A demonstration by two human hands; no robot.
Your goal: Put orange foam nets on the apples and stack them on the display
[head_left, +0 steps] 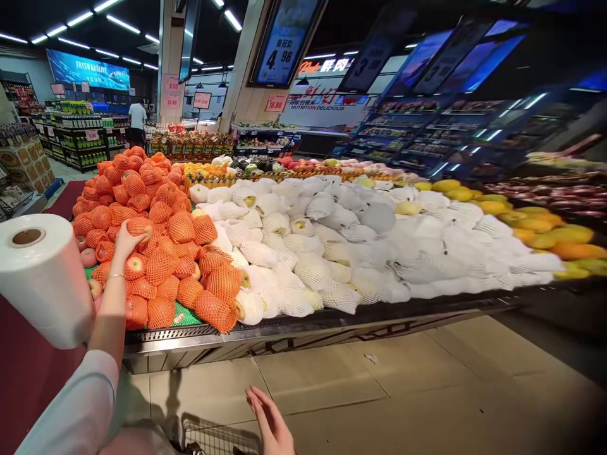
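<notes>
My left hand reaches into the heap of apples in orange foam nets, its fingers closed round an apple. Other netted apples touch it on all sides, and a few bare ones show near my wrist. Low in the view, my right hand hangs in front of the display with nothing in it, fingers loosely stretched. Below and left of it is part of a wire basket or cart, mostly cut off by the frame.
A big roll of clear plastic bags stands left of my forearm. White-netted fruit fills the middle of the display, with yellow-orange fruit at right. A metal edge runs along the front. Far back, a person stands among shelves.
</notes>
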